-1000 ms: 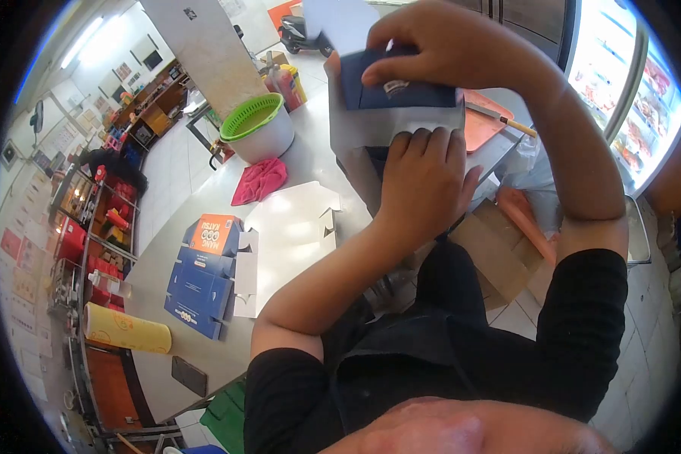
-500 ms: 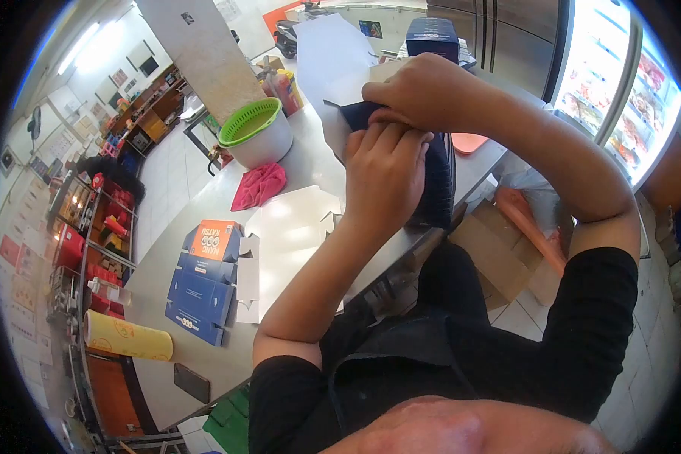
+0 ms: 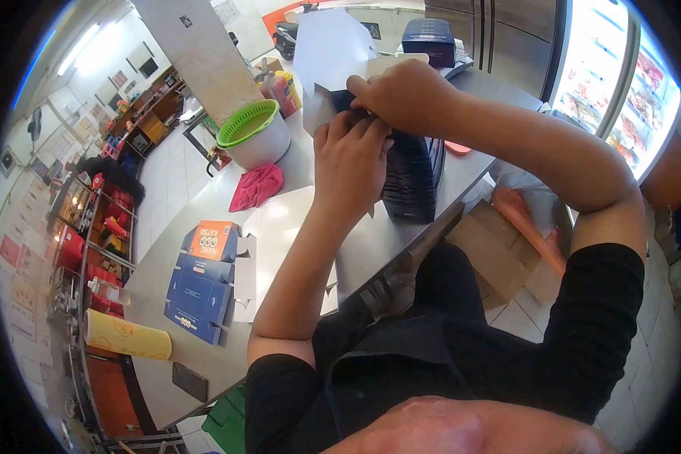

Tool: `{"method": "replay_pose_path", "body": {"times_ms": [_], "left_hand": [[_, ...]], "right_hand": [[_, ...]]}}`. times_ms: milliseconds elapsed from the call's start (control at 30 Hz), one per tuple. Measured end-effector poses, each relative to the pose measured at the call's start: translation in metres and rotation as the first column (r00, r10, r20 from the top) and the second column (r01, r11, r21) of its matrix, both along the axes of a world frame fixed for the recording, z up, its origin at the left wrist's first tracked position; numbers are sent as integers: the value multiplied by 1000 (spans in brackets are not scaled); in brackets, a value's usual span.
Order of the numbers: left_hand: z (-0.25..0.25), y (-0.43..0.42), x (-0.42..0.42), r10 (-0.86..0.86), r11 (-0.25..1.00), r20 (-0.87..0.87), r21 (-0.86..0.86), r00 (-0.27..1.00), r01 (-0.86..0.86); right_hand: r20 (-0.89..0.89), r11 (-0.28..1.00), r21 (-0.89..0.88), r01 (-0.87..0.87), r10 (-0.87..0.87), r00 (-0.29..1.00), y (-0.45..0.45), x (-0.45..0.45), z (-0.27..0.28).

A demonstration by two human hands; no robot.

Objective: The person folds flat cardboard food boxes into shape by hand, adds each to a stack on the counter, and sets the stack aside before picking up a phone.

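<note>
A part-folded cardboard box stands up over the table, its white inside showing and a dark blue edge near my fingers. My left hand is closed on its near corner, knuckles up. Beside it, my right hand pinches the same box's edge from the right, with the fingertips partly hidden. Just under and right of my hands rises a stack of black trays. Flat on the table to the left lie white-side-up box blanks and a blue and orange printed blank.
A folded dark blue box stands at the back. Left of my hands are a pot with a green strainer and a pink cloth. A yellow roll and a phone lie by the near-left edge. An open carton sits below right.
Both hands have moved left together with the box they hold. More of the black tray stack now shows beside them.
</note>
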State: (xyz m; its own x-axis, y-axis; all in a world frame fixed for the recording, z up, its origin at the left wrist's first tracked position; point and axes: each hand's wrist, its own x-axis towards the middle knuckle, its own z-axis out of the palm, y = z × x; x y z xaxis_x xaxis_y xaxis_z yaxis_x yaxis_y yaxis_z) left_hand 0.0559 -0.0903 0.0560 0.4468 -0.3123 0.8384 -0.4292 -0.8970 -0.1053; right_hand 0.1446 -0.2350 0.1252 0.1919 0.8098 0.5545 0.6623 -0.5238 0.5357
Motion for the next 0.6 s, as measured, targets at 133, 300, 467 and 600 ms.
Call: {"method": "replay_pose_path", "body": {"times_ms": [133,300,467,600], "left_hand": [[-5,0,0,-155,974,-158,-191,975,124],[-13,-13,0,-159,947,-113,-297,981,120],[-9,0,-5,-156,945,-120,-306,980,113],[-5,1,-15,-121,958,-150,-278,981,76]], "right_hand": [[-307,998,53,39,-21,951,8,-3,10],[-423,1000,4,22,-18,906,16,0,14],[-474,987,-149,-54,-23,880,2,-14,27],[-513,988,-84,-132,71,856,-5,-6,19]]}}
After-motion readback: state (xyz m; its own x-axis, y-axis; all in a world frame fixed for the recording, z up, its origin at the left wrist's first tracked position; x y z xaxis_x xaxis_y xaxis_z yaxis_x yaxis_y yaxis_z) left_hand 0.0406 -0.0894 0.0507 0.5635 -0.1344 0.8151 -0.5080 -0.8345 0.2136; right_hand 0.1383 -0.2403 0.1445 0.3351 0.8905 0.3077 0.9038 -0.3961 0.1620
